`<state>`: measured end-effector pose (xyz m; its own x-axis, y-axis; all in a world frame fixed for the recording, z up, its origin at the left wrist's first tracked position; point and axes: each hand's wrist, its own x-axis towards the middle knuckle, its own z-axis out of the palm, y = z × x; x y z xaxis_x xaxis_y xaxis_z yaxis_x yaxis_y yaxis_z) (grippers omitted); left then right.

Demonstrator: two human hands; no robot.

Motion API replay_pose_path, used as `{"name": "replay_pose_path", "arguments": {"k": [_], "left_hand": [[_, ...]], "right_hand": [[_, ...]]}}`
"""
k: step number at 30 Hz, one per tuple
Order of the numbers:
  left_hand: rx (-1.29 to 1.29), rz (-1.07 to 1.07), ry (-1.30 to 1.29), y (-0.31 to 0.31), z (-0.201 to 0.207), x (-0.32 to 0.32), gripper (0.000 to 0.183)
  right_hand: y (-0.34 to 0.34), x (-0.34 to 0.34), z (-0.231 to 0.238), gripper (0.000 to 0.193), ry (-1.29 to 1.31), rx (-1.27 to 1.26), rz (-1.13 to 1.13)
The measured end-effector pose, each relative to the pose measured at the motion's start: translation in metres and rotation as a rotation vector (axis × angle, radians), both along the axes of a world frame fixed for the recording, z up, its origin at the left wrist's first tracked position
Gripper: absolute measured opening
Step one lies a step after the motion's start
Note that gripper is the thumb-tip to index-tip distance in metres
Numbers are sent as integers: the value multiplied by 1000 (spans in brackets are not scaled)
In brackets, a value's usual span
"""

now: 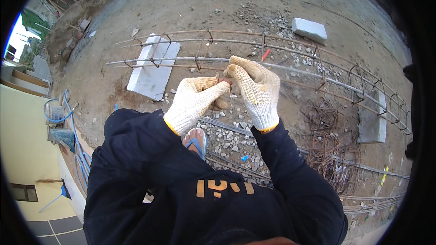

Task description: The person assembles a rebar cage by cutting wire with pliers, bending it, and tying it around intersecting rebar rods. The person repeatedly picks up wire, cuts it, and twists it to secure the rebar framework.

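Observation:
In front of my chest my two gloved hands meet at the near side of a long rebar cage (200,59). My left hand (193,102) is closed, its thumb and fingers pinched together, with a bare fingertip poking out of the white knit glove. Just beside it my right hand (258,91) is closed too, with its curled fingers overlapping the cage's near bars. Thin strands show around the fingertips, too fine to name. What either hand pinches is hidden.
The cage rests on a pale concrete block (147,81) at left and a grey block (373,120) at right. Another white block (309,30) lies beyond. Bent rebar stirrups (324,131) pile up at right. A red object (266,55) lies by the cage. Gravel (231,143) covers ground near my sandalled foot (196,141).

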<state>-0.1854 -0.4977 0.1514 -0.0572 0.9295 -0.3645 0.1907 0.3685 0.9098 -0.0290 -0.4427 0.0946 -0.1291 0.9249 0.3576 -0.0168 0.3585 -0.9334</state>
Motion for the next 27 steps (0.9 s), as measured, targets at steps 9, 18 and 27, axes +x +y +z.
{"name": "replay_pose_path", "arguments": {"k": [9, 18, 27], "left_hand": [[12, -97, -73, -11, -3, 0, 30], [243, -234, 486, -9, 1, 2, 26], [65, -222, 100, -7, 4, 2, 28]], "right_hand": [[2, 3, -1, 30, 155, -127, 257], [-8, -4, 14, 32, 225, -224, 295], [37, 36, 22, 29, 794, -364, 144]]}}
